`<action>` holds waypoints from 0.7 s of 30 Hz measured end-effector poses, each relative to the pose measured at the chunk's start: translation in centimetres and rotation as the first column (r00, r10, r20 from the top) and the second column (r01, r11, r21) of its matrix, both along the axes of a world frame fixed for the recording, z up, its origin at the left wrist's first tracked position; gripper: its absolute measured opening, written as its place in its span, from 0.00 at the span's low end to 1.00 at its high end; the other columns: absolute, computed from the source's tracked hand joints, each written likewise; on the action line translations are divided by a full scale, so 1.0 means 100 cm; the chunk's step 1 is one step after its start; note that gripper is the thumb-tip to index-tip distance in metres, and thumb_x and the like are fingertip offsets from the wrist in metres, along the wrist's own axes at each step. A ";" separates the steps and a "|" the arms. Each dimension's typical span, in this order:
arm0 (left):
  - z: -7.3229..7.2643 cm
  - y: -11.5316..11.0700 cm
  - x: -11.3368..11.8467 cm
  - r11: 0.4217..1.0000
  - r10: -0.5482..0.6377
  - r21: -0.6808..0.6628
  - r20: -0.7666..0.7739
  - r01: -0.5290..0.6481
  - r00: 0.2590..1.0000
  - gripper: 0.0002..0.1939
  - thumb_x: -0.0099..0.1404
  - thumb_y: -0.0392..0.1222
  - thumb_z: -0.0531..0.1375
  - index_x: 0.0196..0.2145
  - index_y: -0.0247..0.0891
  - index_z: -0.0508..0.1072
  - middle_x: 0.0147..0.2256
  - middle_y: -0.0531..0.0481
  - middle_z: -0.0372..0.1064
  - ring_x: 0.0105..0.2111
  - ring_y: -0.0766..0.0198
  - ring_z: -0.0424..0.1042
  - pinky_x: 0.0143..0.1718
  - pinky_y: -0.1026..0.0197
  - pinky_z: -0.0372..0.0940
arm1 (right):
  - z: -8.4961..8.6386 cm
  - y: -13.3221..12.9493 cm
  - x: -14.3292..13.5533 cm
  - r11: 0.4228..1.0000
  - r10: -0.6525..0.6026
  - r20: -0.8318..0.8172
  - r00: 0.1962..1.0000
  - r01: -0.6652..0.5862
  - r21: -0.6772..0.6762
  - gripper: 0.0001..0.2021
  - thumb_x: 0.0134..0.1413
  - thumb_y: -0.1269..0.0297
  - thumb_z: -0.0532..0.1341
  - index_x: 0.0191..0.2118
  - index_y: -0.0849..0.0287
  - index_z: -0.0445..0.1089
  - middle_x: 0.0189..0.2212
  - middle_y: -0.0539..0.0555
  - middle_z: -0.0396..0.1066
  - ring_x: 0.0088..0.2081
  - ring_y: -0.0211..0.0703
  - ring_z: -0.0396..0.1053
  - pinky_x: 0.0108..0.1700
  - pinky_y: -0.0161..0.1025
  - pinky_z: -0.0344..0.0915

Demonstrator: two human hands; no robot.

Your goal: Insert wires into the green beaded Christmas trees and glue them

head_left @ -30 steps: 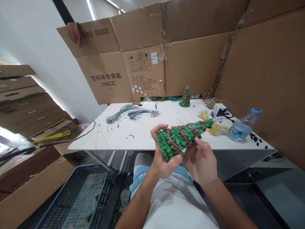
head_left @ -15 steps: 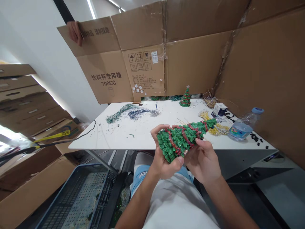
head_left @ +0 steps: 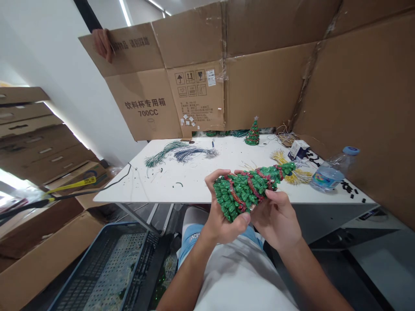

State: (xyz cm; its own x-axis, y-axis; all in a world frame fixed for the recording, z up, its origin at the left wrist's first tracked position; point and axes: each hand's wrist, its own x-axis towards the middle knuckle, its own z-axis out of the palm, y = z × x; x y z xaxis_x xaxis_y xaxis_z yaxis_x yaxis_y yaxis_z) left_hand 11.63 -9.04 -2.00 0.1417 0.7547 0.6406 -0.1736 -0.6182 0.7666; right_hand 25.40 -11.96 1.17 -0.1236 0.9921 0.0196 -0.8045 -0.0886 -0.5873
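A small green Christmas tree (head_left: 241,194) with red garland wound around it lies tilted across both hands, its tip pointing right. My left hand (head_left: 223,216) grips the wide base end, with the thumb on the near side. My right hand (head_left: 277,216) holds the lower side nearer the tip, thumb pressed on the branches and the other fingers partly hidden beneath. Beyond them a second, smaller Christmas tree (head_left: 252,133) with a star on top stands upright at the back of the white table (head_left: 155,185).
Bundles of green wire (head_left: 165,153) and blue wire (head_left: 193,153) lie left of centre. At the right are yellow wires (head_left: 298,176), a small box (head_left: 298,149) and a plastic bottle (head_left: 332,170). Cardboard (head_left: 266,86) walls the back; another person's hand (head_left: 102,45) grips it. A blue crate (head_left: 110,229) sits below left.
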 end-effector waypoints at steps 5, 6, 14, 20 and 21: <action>-0.001 0.001 -0.001 0.997 -0.012 0.076 -0.056 0.016 0.998 0.18 0.67 0.52 0.68 0.52 0.44 0.78 0.65 0.42 0.50 0.64 0.39 0.65 0.70 0.36 0.66 | -0.002 0.001 0.001 1.000 0.011 0.008 1.000 -0.011 0.024 0.25 0.58 0.55 0.70 0.62 0.45 0.79 0.58 0.50 0.84 0.67 0.59 0.75 0.73 0.59 0.66; -0.001 0.000 -0.001 0.998 -0.005 0.065 -0.048 0.009 0.999 0.20 0.67 0.53 0.69 0.53 0.45 0.77 0.65 0.42 0.51 0.64 0.39 0.66 0.70 0.36 0.67 | -0.002 0.001 0.001 1.000 0.011 0.013 1.000 -0.011 0.024 0.25 0.58 0.55 0.69 0.62 0.45 0.79 0.57 0.50 0.84 0.67 0.59 0.75 0.73 0.59 0.67; 0.000 -0.001 0.001 0.996 -0.082 -0.031 0.073 0.084 0.994 0.37 0.64 0.53 0.72 0.65 0.50 0.62 0.64 0.40 0.60 0.59 0.43 0.72 0.64 0.37 0.70 | 0.004 -0.001 -0.001 0.998 -0.036 0.039 0.999 0.034 0.058 0.27 0.54 0.57 0.71 0.62 0.45 0.79 0.56 0.50 0.85 0.67 0.61 0.75 0.73 0.60 0.66; 0.003 -0.001 0.002 0.997 -0.077 0.014 0.041 0.076 0.996 0.29 0.65 0.52 0.72 0.59 0.48 0.68 0.66 0.42 0.54 0.62 0.43 0.70 0.66 0.39 0.69 | 0.000 0.000 0.000 0.999 -0.032 0.073 0.997 0.029 0.036 0.22 0.57 0.51 0.72 0.57 0.46 0.82 0.55 0.52 0.85 0.67 0.62 0.75 0.73 0.60 0.67; 0.004 -0.001 0.003 0.995 -0.096 0.011 0.056 0.096 0.994 0.30 0.66 0.51 0.71 0.61 0.49 0.66 0.66 0.42 0.55 0.62 0.44 0.70 0.66 0.40 0.69 | -0.001 0.000 0.000 0.999 -0.026 0.072 0.997 0.024 0.032 0.21 0.56 0.51 0.72 0.55 0.47 0.83 0.55 0.52 0.86 0.67 0.62 0.75 0.73 0.60 0.67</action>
State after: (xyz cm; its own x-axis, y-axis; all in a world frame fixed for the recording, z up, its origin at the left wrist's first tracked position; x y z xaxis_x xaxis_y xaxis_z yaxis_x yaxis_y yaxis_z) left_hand 11.91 -9.13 -1.65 0.1769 0.7339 0.6558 -0.2751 -0.6029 0.7489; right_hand 25.44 -11.95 1.10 -0.1010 0.9940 0.0420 -0.7619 -0.0501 -0.6458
